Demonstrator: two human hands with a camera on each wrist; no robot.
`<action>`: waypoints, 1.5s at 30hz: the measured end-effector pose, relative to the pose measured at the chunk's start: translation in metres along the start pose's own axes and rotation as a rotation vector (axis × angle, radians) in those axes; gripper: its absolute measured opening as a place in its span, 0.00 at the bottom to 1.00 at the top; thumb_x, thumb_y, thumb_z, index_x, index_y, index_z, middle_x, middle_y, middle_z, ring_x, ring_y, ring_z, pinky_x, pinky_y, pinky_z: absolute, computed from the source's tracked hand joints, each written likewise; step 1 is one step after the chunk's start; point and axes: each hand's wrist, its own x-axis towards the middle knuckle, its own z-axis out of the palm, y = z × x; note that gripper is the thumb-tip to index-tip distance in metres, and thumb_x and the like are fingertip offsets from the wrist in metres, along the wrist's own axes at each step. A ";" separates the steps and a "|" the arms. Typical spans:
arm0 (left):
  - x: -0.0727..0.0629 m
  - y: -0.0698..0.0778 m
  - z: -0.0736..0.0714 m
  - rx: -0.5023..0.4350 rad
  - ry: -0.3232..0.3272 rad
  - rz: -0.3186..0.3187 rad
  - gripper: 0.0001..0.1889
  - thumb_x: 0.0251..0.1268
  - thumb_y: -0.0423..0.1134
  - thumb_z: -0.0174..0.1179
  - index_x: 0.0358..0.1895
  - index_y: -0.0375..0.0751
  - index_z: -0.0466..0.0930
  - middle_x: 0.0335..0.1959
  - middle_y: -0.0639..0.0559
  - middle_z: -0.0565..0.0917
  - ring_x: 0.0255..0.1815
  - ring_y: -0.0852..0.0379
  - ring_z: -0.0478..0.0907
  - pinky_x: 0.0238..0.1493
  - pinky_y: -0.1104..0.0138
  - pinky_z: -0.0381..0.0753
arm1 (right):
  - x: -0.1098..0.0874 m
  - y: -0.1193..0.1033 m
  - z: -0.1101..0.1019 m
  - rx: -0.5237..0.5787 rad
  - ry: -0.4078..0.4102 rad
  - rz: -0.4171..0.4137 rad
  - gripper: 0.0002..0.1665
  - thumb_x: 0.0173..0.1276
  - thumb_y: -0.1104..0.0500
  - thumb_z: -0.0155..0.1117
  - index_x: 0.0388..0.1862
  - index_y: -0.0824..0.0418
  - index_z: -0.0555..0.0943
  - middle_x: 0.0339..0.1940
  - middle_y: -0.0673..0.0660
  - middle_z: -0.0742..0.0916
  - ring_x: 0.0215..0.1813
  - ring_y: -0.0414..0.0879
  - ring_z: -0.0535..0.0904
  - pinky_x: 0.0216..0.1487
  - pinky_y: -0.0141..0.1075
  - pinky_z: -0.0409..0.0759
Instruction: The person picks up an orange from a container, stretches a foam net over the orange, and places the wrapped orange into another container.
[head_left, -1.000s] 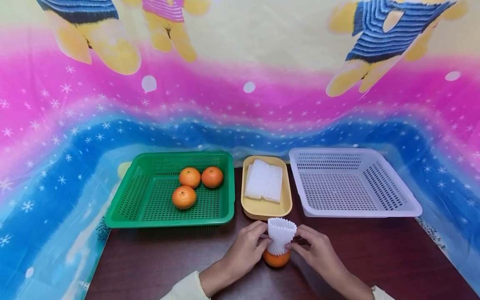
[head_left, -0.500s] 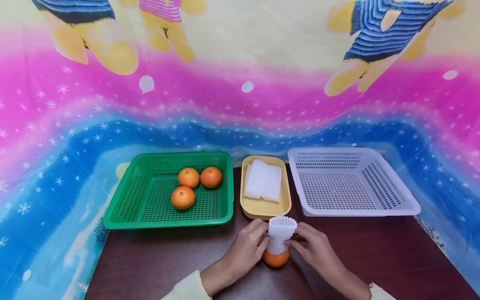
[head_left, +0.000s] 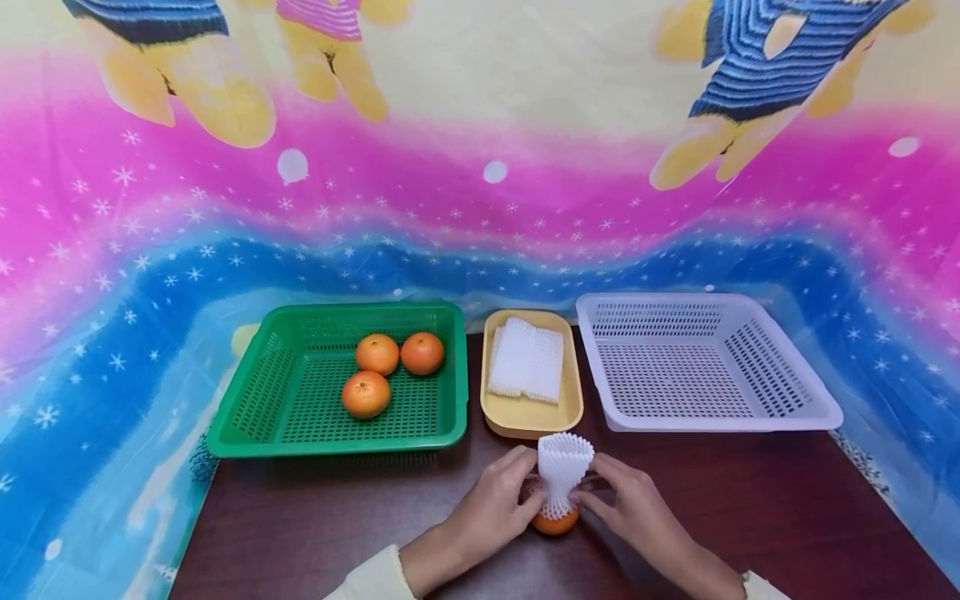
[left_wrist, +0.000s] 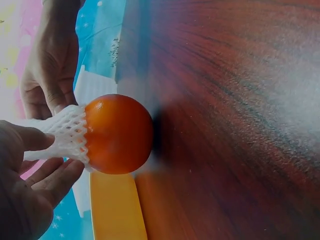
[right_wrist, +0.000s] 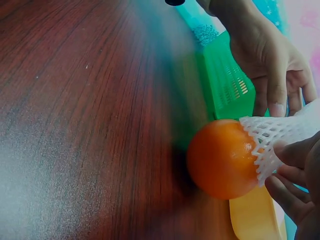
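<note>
An orange (head_left: pixel 555 527) rests on the dark wooden table between the two hands. Over its top sits a white foam fruit net (head_left: pixel 564 462), its upper end standing up as an open tube. The left hand (head_left: pixel 491 504) pinches the net's left side between thumb and fingers. On the opposite side the right hand (head_left: pixel 637 504) pinches it in the same way. Seen in the left wrist view, the net's scalloped edge (left_wrist: pixel 82 142) lies against the orange (left_wrist: pixel 120 134), whose lower part is bare. The right wrist view also has the net (right_wrist: pixel 265 142) covering only one end of the orange.
A green basket (head_left: pixel 337 446) with 3 oranges (head_left: pixel 367 394) stands at the back left. Behind the hands is a yellow tray (head_left: pixel 513 423) holding more flat foam nets (head_left: pixel 527 360). To the back right is a white basket (head_left: pixel 720 425). A patterned cloth hangs behind.
The net's lower edge has come slightly farther down the front of the orange. Both thumbs have shifted a little lower with it. The baskets and tray stay put.
</note>
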 end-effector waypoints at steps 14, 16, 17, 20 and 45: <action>-0.005 -0.005 0.006 0.193 -0.063 0.067 0.24 0.63 0.32 0.71 0.61 0.39 0.74 0.53 0.53 0.78 0.52 0.62 0.81 0.55 0.72 0.84 | -0.008 0.000 -0.001 -0.056 -0.122 0.021 0.34 0.53 0.60 0.81 0.59 0.59 0.79 0.52 0.51 0.86 0.51 0.36 0.83 0.52 0.25 0.84; -0.005 -0.007 0.007 0.194 -0.068 0.072 0.26 0.62 0.33 0.71 0.62 0.39 0.73 0.53 0.53 0.78 0.53 0.61 0.81 0.57 0.72 0.83 | -0.008 0.001 0.000 -0.141 -0.102 -0.018 0.34 0.50 0.60 0.83 0.57 0.57 0.81 0.52 0.50 0.87 0.52 0.39 0.83 0.57 0.19 0.77; -0.006 -0.008 0.006 0.188 -0.071 0.073 0.27 0.62 0.33 0.71 0.63 0.40 0.72 0.54 0.53 0.78 0.54 0.61 0.81 0.58 0.72 0.83 | -0.009 0.001 0.001 -0.178 -0.094 -0.030 0.34 0.48 0.60 0.83 0.56 0.57 0.82 0.53 0.50 0.87 0.53 0.42 0.83 0.59 0.16 0.74; -0.008 -0.011 0.006 0.170 -0.087 0.059 0.29 0.61 0.33 0.72 0.65 0.40 0.72 0.56 0.53 0.78 0.57 0.60 0.81 0.62 0.70 0.82 | -0.009 0.001 0.003 -0.233 -0.095 -0.040 0.34 0.46 0.61 0.84 0.55 0.57 0.83 0.54 0.51 0.87 0.55 0.45 0.83 0.63 0.16 0.71; -0.006 -0.009 0.006 0.064 -0.189 -0.037 0.26 0.64 0.35 0.70 0.64 0.40 0.74 0.59 0.53 0.80 0.60 0.63 0.78 0.64 0.69 0.80 | -0.010 -0.001 0.011 -0.276 -0.112 0.039 0.39 0.45 0.57 0.85 0.58 0.63 0.82 0.57 0.60 0.87 0.56 0.54 0.85 0.53 0.45 0.88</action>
